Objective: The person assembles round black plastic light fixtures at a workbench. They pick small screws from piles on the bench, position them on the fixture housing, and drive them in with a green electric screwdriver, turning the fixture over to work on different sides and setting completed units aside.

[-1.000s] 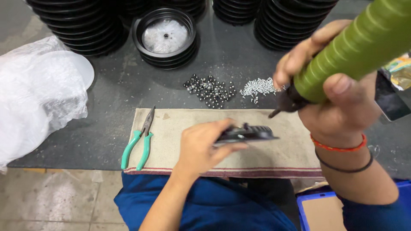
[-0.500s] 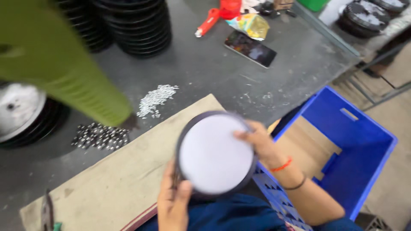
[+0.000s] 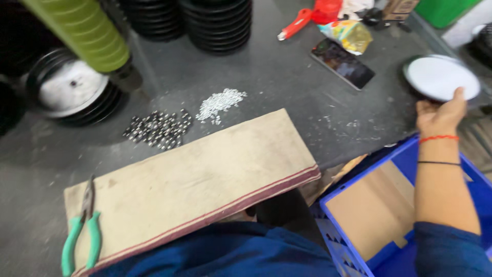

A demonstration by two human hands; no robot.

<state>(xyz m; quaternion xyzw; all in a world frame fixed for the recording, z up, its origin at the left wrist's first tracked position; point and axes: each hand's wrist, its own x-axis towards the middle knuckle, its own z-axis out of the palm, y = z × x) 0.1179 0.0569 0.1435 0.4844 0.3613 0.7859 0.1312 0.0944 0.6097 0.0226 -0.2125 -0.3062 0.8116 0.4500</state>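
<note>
The disc (image 3: 439,77) was round, with a flat white face and a thin dark rim. It was held nearly level, tilted slightly, at the far right beyond the bench edge. The right hand (image 3: 439,114) gripped its near rim, one finger lying on the white face.

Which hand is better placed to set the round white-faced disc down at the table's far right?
Right. The right hand already grips the disc by its near edge, out past the blue crate. The left hand is not in view.
</note>
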